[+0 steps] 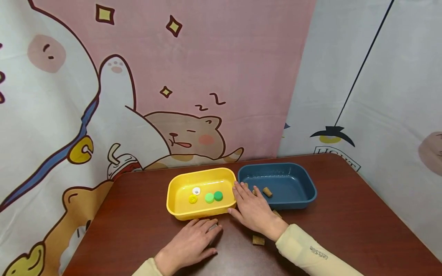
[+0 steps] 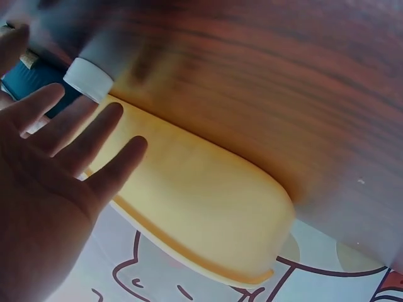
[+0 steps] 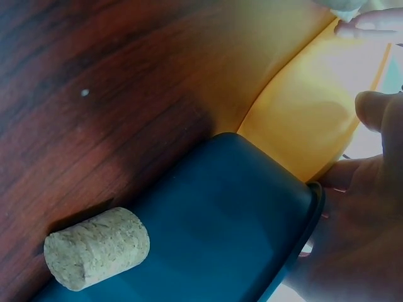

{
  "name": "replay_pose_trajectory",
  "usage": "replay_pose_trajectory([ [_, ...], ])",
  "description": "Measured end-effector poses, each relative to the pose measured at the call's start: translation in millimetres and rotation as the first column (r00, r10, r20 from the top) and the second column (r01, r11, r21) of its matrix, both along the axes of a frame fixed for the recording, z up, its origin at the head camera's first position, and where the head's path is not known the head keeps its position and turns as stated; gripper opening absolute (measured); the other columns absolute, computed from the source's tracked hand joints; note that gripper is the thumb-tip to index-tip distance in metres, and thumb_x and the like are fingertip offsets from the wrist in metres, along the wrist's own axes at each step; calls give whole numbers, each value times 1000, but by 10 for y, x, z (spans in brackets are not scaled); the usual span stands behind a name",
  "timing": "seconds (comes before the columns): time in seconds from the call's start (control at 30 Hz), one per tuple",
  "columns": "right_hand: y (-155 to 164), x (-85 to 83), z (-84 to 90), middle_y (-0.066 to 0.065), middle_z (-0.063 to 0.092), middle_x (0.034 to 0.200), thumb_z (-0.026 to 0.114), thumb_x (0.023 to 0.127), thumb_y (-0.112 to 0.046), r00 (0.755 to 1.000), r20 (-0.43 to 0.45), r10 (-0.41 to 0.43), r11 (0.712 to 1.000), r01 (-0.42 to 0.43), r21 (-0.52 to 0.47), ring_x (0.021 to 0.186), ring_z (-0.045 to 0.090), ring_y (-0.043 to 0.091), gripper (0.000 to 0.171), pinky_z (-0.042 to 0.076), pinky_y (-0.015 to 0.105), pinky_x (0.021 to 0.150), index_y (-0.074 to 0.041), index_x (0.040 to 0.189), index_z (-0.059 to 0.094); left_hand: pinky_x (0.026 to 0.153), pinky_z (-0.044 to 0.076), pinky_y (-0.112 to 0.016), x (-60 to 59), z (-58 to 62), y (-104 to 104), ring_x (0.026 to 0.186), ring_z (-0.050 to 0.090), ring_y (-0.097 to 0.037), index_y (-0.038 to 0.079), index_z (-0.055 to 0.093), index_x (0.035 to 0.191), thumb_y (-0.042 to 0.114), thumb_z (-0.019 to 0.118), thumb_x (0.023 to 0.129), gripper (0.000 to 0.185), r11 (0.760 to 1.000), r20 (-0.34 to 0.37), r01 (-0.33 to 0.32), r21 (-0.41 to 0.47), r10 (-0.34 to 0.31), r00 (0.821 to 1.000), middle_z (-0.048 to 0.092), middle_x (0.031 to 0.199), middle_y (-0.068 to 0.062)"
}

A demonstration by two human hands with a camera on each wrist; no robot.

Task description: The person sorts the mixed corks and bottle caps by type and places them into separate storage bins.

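The left hand (image 1: 191, 243) was laid flat, fingers spread, over a white cap (image 2: 88, 78) on the counter (image 1: 345, 230). The right hand (image 1: 253, 211), fingers relaxed and holding nothing, was rested at the blue tray (image 1: 304, 201)'s 8 o'clock corner. The cap would best be pinched by its rim before being lifted toward the yellow tray (image 1: 179, 212) at 12 o'clock.

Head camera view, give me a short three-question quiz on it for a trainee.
1. True or false: the yellow tray holds four bottle caps.
2. Which tray holds a cork? A) yellow B) blue C) neither
3. Fill in: the right hand rests at the near corner of the ____ tray.

Key:
1. True: white, yellow, light green and dark green caps.
2. B, the blue tray.
3. Blue. The left hand lies flat on the table in front of the yellow tray.
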State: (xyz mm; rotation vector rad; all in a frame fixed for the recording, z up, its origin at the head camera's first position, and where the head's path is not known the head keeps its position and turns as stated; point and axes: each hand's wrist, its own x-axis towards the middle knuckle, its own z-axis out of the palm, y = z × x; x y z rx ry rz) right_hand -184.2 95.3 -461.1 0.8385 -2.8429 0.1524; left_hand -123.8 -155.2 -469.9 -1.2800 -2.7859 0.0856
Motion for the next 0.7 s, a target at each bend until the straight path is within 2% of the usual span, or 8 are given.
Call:
replay_pose_trajectory([
  [0.1, 0, 0, 2, 17, 38, 163, 52, 104, -56, 1000, 0, 2, 1000, -2, -1, 148, 41, 33, 75, 33, 62, 115, 1, 153, 47, 100, 52, -40, 1, -6, -16, 118, 64, -15, 19, 64, 137, 39, 78, 93, 50, 998, -69, 52, 26, -50, 996, 65, 132, 2],
  [0.2, 0, 3, 5, 17, 39, 163, 52, 104, -56, 1000, -3, 4, 1000, -4, -2, 147, 42, 34, 75, 34, 62, 115, 1, 153, 48, 96, 54, -36, 1, -15, -25, 109, 66, -12, 20, 68, 130, 29, 80, 93, 40, 994, -119, 93, 55, -86, 989, 68, 122, 6],
  [0.3, 2, 2, 6, 17, 39, 163, 52, 104, -56, 1000, -3, 3, 1000, -3, 0, 147, 42, 33, 75, 34, 62, 115, 1, 153, 48, 95, 54, -34, -4, -19, -29, 105, 67, -11, 21, 70, 127, 27, 79, 94, 35, 992, -136, 110, 65, -100, 986, 68, 117, 8],
  [0.37, 3, 2, 5, 17, 39, 163, 52, 104, -56, 1000, 1, 2, 1000, -2, -1, 147, 42, 33, 75, 34, 63, 115, 1, 153, 47, 96, 53, -35, -5, -18, -31, 107, 66, -11, 21, 70, 128, 30, 80, 93, 38, 993, -124, 101, 54, -94, 988, 68, 120, 7],
  [0.53, 3, 0, 3, 17, 38, 163, 52, 104, -55, 1000, 11, 0, 1000, 0, -3, 148, 41, 33, 74, 34, 62, 115, 1, 153, 47, 98, 53, -40, -1, -13, -42, 117, 64, -15, 17, 66, 136, 40, 79, 92, 52, 1000, -80, 25, 9, -24, 996, 65, 132, 3],
  [0.6, 4, -1, 4, 17, 38, 163, 52, 105, -55, 1000, 11, 2, 1000, -2, -5, 148, 41, 33, 74, 34, 62, 115, 1, 153, 47, 97, 54, -41, 2, -15, -48, 117, 64, -16, 16, 66, 136, 40, 78, 93, 51, 1000, -92, 12, 0, -12, 996, 66, 132, 2],
  [0.7, 5, -2, 10, 17, 38, 163, 52, 104, -55, 1000, 7, 5, 1000, -5, -5, 148, 41, 33, 75, 34, 62, 115, 1, 153, 47, 95, 54, -38, 10, -19, -57, 112, 66, -15, 17, 71, 129, 34, 76, 95, 38, 1000, -145, 30, 2, -29, 989, 69, 125, 3],
])
